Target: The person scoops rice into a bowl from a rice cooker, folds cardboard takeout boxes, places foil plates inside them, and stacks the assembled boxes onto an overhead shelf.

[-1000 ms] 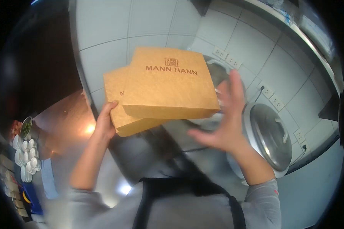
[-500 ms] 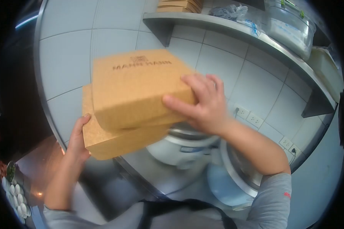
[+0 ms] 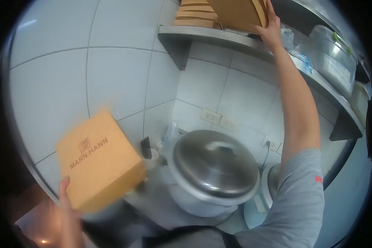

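My left hand (image 3: pixel 66 198) grips the near lower corner of a brown cardboard takeout box (image 3: pixel 103 165) printed "MANN HANN". It holds that box tilted at the lower left, in front of the tiled wall, with most of the fingers hidden beneath. High up, my right hand (image 3: pixel 272 31) is closed on the right edge of another brown takeout box (image 3: pixel 235 14), partly cut off by the top of the view. This second box is at the front of the metal shelf (image 3: pixel 235 39), just right of a stack of flat-looking brown boxes (image 3: pixel 194 14).
Below the shelf stands a large rice cooker (image 3: pixel 211 202) with a metal lid (image 3: pixel 215 165); a second cooker (image 3: pixel 254 215) is partly behind my right arm. Wall sockets (image 3: pixel 211 116) line the tiles. A clear plastic container (image 3: pixel 335 58) and plastic bags (image 3: pixel 287 37) sit on the shelf.
My right hand has lifted its box off the other one and up to the shelf. My left hand has moved down and left with the lower box, whose printed top now shows.
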A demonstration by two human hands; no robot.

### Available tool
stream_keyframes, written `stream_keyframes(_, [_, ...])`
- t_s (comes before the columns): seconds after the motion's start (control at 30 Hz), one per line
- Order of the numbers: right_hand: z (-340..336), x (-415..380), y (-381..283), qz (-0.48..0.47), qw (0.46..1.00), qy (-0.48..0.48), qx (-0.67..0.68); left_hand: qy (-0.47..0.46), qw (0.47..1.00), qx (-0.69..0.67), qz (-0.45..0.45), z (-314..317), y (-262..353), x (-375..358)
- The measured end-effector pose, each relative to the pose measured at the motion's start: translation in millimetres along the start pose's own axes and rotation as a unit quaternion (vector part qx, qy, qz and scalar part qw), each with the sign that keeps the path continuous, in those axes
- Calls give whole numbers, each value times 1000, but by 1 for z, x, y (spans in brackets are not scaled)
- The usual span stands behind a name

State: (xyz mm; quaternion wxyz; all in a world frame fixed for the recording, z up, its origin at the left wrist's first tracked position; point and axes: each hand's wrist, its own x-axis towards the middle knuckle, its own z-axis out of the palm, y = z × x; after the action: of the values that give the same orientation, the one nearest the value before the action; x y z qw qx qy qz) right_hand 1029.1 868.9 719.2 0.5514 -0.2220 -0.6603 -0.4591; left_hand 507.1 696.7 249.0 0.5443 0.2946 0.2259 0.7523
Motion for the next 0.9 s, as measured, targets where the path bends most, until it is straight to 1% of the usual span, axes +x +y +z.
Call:
stream_keyframes(0.03, [4,1,15,-17,999,-12,-42,8,1000,-9,-5,-4,2,4])
stream_keyframes(0.13, [-7,1,28,15,980,-133,-146,30,999,-9,-19,-19,2,19])
stream_keyframes(0.17, [-12,5,30,-1,969,-165,-186,38,999,-4,-21,-23,1,26])
stream_keyframes(0.23, [-26,22,27,-35,937,-229,-263,1,999,-10,-34,-27,-3,37])
stream_keyframes(0.27, [-31,31,18,-40,925,-254,-280,-16,999,-12,-38,-29,-4,42])
stream_keyframes(0.3, [-32,41,9,-71,910,-267,-310,-21,999,-14,-47,-31,-6,47])
stream_keyframes(0.37, [-35,64,-20,-95,885,-301,-343,-30,997,-14,-66,-35,-10,54])
stream_keyframes(0.43, [-35,81,-47,-127,813,-337,-457,-27,997,4,-75,-37,-11,59])
stream_keyframes(0.47, [-22,77,-136,6,765,-416,-491,-27,996,14,-86,-36,-11,61])
stream_keyframes(0.5, [-18,83,-118,21,771,-425,-474,-50,994,3,-96,-27,-10,64])
stream_keyframes(0.57, [-19,85,-104,-14,818,-401,-413,-97,989,-21,-108,-3,-6,65])
stream_keyframes(0.67, [-10,87,-93,-21,818,-407,-406,-48,996,-19,-77,-20,-16,76])
stream_keyframes(0.77, [8,73,-109,4,812,-358,-461,-75,995,-26,-64,-7,-19,74])
stream_keyframes(0.87, [6,63,-120,-63,832,-295,-466,-64,994,63,-57,-11,-21,84])
stream_keyframes(0.9, [3,61,-123,-88,837,-273,-466,-83,994,37,-61,4,-21,86])
